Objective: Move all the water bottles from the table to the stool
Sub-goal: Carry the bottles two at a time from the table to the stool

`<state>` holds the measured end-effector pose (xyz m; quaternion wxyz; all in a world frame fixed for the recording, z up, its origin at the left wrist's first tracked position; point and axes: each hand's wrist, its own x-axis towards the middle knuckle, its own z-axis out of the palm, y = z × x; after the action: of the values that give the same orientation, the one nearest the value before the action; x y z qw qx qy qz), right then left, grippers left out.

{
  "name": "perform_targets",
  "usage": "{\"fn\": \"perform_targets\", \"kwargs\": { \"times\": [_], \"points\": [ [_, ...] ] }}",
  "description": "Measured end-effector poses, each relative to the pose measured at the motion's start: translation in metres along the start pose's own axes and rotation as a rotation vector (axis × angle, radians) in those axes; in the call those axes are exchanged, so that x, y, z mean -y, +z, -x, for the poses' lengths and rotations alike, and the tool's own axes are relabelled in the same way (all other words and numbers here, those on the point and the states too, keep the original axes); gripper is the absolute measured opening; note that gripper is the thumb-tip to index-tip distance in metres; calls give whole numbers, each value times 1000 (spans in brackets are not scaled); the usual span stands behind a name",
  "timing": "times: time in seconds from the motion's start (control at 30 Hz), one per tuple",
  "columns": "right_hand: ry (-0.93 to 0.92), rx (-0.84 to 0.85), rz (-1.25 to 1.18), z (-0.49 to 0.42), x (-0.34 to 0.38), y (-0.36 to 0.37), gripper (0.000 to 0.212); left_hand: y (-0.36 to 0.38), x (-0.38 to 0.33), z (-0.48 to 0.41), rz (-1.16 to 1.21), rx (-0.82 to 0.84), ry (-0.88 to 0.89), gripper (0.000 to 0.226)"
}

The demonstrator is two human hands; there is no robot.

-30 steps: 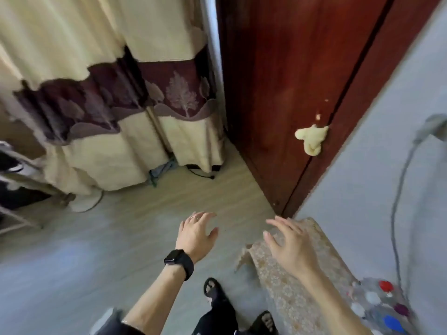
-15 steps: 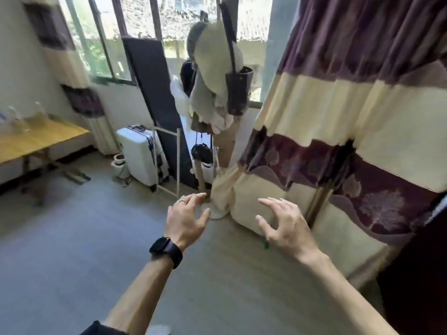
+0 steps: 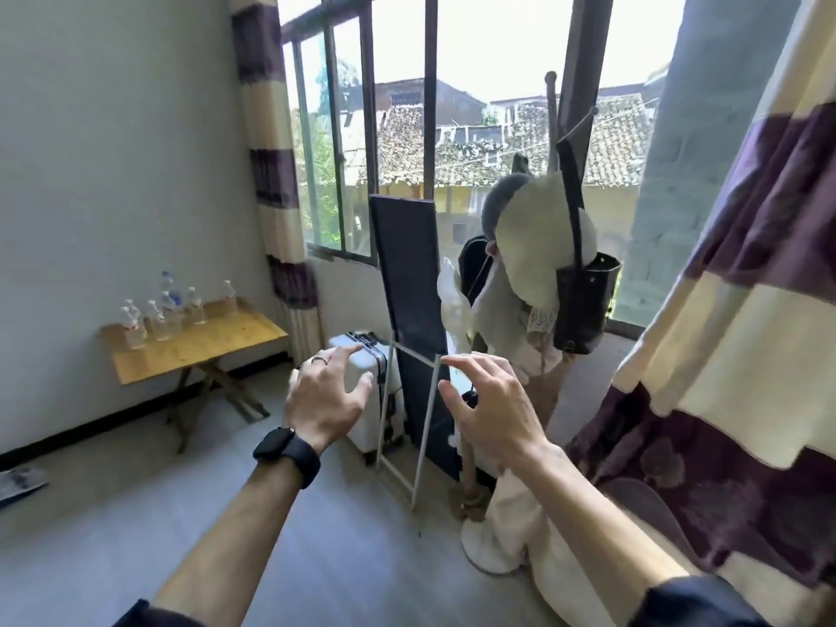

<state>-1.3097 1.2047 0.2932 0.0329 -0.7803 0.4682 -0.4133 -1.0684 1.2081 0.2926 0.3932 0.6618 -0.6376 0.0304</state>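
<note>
Several clear water bottles (image 3: 168, 310) stand upright in a cluster on a small wooden folding table (image 3: 203, 346) against the white wall at the far left. My left hand (image 3: 323, 398), with a black watch on its wrist and a ring on one finger, is raised in mid-air with fingers spread and holds nothing. My right hand (image 3: 486, 409) hovers beside it, also spread and with nothing in it. Both hands are well away from the table, across open floor. The stool is out of view.
A white suitcase (image 3: 375, 391), a leaning dark panel on a white frame (image 3: 407, 282) and a coat rack with hats and a black bag (image 3: 561, 264) stand ahead by the window. A patterned curtain (image 3: 746, 337) hangs at the right. Grey floor (image 3: 135, 513) stretches towards the table.
The view has swung left from the door and the stool's patterned cover, past the curtain, to the window and the table with bottles. Both hands have stayed raised and spread throughout.
</note>
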Motion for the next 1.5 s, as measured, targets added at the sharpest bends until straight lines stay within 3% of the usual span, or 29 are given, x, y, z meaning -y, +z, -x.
{"fn": "perform_targets", "kwargs": {
  "times": [0.17, 0.37, 0.57, 0.7, 1.0, 1.13, 1.27, 1.5],
  "points": [
    [-150, -100, -47, -104, -19, 32, 33, 7, 21, -77, -122, -86, -56, 48],
    [-356, -72, -88, -223, -36, 90, 34, 4, 70, -143, -239, -206, -147, 44],
    [-503, -80, -19, -314, -31, 200, 36, -2, 164, -187, -480, -204, -278, 52],
    [-608, -16, 77, -364, -24, 287, 44, -10, 235, -224, -502, -210, -378, 53],
    [-456, 84, -72, -484, 32, 424, 43, -35, 360, -349, -482, -317, -398, 39],
    [-415, 87, -157, -527, 42, 484, 47, -22, 419, -391, -492, -261, -397, 47],
    [-425, 51, -253, -575, 52, 545, 43, -8, 481, -441, -494, -251, -434, 54],
    [-470, 50, -389, -674, 76, 648, 41, -2, 578, -525, -483, -276, -519, 45]
  ]
}}
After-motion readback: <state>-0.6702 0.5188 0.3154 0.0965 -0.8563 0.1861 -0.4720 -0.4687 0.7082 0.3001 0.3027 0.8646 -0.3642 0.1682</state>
